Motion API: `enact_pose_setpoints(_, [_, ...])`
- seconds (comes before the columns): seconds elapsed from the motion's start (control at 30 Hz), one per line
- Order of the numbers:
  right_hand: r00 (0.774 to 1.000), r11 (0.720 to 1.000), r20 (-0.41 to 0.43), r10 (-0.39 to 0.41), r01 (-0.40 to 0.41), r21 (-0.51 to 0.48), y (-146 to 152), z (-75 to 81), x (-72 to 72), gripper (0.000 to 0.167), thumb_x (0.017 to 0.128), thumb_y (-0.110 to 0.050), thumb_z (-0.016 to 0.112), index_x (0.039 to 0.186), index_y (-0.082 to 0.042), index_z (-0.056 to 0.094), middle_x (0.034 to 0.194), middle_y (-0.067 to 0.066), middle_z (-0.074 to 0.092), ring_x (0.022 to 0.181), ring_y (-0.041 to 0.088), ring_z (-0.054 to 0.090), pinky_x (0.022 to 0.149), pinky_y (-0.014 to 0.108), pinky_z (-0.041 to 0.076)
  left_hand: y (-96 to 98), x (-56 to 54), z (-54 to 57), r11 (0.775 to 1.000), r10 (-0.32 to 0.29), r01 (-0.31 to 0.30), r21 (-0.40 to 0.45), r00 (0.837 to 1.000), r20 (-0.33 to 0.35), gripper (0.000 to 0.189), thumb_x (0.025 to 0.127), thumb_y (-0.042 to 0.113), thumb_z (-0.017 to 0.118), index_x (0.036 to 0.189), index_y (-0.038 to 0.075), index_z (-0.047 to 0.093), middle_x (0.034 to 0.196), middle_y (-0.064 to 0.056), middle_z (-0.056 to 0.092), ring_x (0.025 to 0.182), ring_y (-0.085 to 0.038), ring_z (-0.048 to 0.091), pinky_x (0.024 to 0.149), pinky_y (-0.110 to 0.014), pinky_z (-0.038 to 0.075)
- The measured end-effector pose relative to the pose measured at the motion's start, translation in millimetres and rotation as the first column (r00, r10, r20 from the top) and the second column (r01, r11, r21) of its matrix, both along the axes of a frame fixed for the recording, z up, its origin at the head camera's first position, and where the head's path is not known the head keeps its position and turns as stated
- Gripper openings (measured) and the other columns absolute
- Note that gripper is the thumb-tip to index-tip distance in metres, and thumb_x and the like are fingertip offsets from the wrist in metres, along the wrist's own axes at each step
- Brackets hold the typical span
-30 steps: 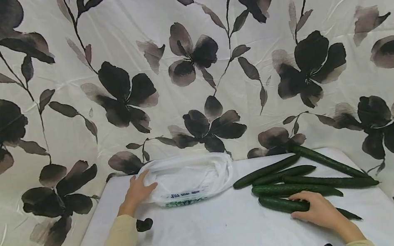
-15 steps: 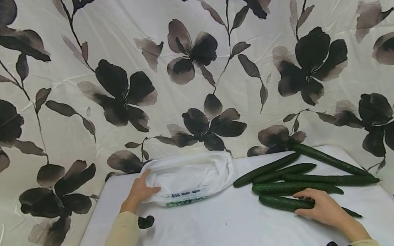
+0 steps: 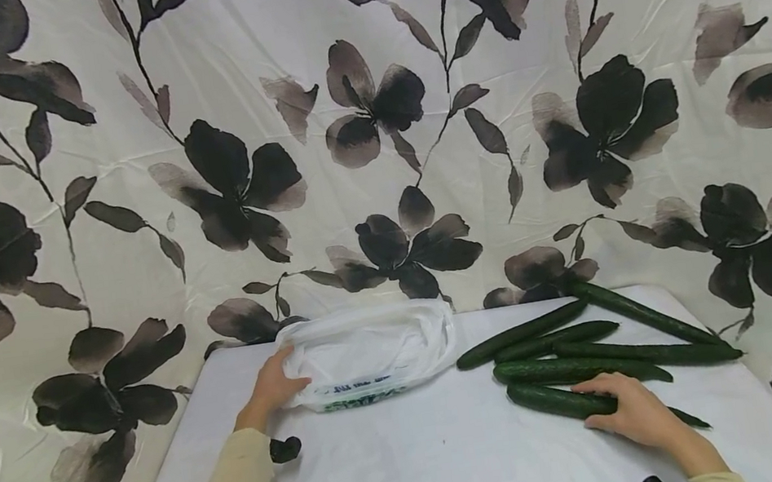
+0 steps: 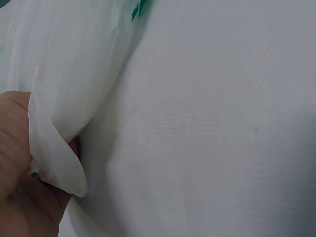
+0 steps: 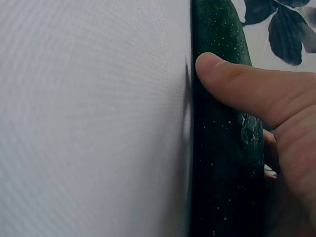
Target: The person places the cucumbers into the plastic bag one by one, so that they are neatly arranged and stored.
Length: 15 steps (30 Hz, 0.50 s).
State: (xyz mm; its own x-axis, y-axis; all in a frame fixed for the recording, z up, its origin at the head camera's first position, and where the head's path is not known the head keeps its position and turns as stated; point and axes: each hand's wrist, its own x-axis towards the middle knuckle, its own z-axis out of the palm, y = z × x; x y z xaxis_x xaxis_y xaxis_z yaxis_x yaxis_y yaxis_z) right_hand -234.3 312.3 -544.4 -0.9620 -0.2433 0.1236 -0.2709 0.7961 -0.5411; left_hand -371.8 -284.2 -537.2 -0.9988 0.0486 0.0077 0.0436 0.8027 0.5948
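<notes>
A white plastic bag (image 3: 374,345) with blue and green print lies on the table, its mouth spread wide. My left hand (image 3: 273,387) grips the bag's left edge; in the left wrist view the thin film (image 4: 59,148) folds between thumb and fingers. On the right, my right hand (image 3: 630,407) holds the nearest cucumber (image 3: 549,400) around its middle, thumb on the near side and fingers over the far side. Close up in the right wrist view, the thumb (image 5: 232,81) presses on the dark green, speckled skin. The cucumber lies along the white cloth.
Several more cucumbers lie loosely fanned behind the held one, among them a long one (image 3: 648,315) at the back right and one (image 3: 518,335) near the bag. A white cloth covers the table (image 3: 418,467). Behind it hangs a floral curtain (image 3: 377,176).
My right hand has slid slightly to the right along the cucumber. The left hand stays at the bag's edge, with the bag's rim shifting slightly. The other cucumbers have not moved.
</notes>
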Motion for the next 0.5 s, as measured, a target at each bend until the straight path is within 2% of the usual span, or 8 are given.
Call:
enact_pose_setpoints(0.17, [0.999,0.999,0.011,0.036,-0.036,0.038,0,2.2,3.0,0.052,0.075,-0.028,0.083,0.124,-0.022,0.067,0.111,-0.006,0.064,0.108,0.028,0.059,0.087,0.054,0.048,1.3,1.4,-5.9,1.0,0.012,-0.012,0.001,1.0,0.0,0.076,0.085,0.018,0.075,0.145,-0.006,0.035,0.143,-0.034,0.035,0.132,-0.051,0.031,0.109,-0.059,0.024])
enact_pose_setpoints(0.33, [0.999,0.997,-0.014,0.044,-0.043,0.066,-2,3.2,4.2,0.052,0.079,-0.026,0.081,0.128,-0.022,0.065,0.107,-0.009,0.062,0.104,0.024,0.059,0.082,0.05,0.051,0.0,1.5,-8.9,1.0,0.025,-0.025,-0.006,1.0,0.007,0.077,0.086,0.022,0.073,0.147,-0.002,0.034,0.143,-0.034,0.033,0.131,-0.052,0.031,0.107,-0.063,0.024])
enact_pose_setpoints(0.5, [0.997,0.995,-0.032,0.065,-0.062,0.079,-6,4.8,5.8,0.051,0.08,-0.027,0.079,0.129,-0.023,0.065,0.105,-0.011,0.06,0.099,0.02,0.058,0.078,0.045,0.051,-2.5,0.4,-17.4,1.0,0.027,-0.027,-0.004,1.0,0.008,0.076,0.087,0.024,0.073,0.148,0.001,0.034,0.145,-0.035,0.03,0.131,-0.054,0.03,0.106,-0.065,0.024])
